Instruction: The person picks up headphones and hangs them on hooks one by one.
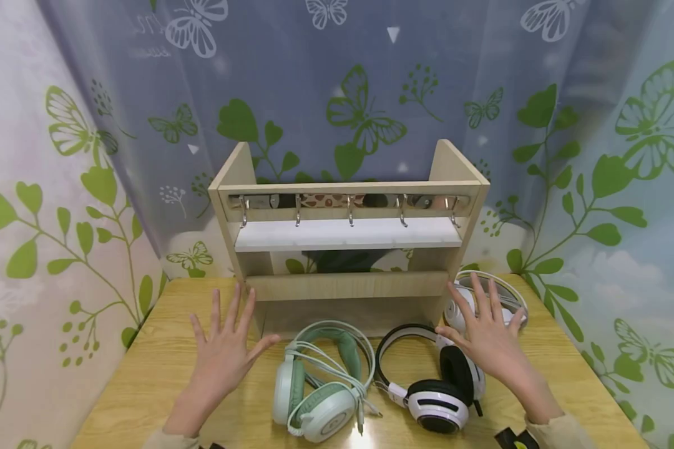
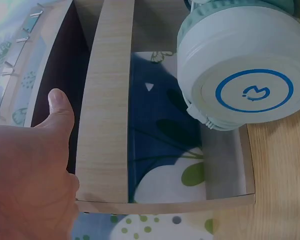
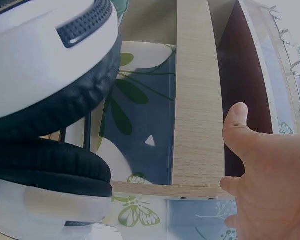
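Note:
My left hand (image 1: 223,358) is raised with its fingers spread, left of the mint-green headphones (image 1: 328,411), holding nothing. The right hand (image 1: 491,343) is likewise spread, above and right of the black-and-white headphones (image 1: 438,405). Both headphones lie on the table before a small wooden shelf (image 1: 348,287). A cable is looped across the green pair. Behind the right hand sits a further white pair of headphones (image 1: 459,307), partly hidden by the fingers. In the left wrist view a green-white earcup (image 2: 250,65) is near the thumb's side; in the right wrist view, black ear cushions (image 3: 45,165) show.
A row of several metal hooks (image 1: 351,212) runs along the shelf's upper rail, above a white board (image 1: 348,236). The wooden table (image 1: 140,374) extends to both sides. Butterfly-patterned curtains (image 1: 292,81) hang behind and at the sides.

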Demonstrator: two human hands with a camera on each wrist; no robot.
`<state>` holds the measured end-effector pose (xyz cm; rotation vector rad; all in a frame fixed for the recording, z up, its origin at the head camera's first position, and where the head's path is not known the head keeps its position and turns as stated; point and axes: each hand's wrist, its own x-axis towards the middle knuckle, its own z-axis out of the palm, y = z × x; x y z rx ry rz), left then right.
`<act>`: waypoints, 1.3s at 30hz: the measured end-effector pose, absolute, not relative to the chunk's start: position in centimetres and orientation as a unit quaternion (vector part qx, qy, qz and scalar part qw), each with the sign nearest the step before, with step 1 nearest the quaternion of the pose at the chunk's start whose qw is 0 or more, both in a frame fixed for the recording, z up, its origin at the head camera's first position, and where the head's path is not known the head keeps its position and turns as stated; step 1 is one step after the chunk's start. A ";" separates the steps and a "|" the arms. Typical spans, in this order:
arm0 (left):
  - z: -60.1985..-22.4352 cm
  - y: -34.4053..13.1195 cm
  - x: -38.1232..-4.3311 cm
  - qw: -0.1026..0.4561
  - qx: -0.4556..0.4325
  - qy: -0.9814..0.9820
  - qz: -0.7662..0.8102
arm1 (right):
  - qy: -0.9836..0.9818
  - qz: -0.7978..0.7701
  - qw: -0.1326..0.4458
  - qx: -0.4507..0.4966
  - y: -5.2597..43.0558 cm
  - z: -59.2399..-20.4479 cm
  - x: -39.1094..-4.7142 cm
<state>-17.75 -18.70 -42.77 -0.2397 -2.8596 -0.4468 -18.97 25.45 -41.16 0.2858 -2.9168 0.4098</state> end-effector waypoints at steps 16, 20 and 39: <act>-40.7 -20.4 -18.3 0.162 -0.123 -0.962 -0.185 | -0.970 0.192 0.099 0.109 25.6 -39.8 -19.3; -40.3 -20.8 -18.4 0.201 -0.152 -0.945 -0.210 | -0.961 0.232 0.093 0.120 25.6 -39.5 -19.4; -36.9 -22.4 -19.2 0.403 -0.211 -0.839 -0.298 | -0.907 0.398 0.098 0.097 25.9 -39.3 -20.2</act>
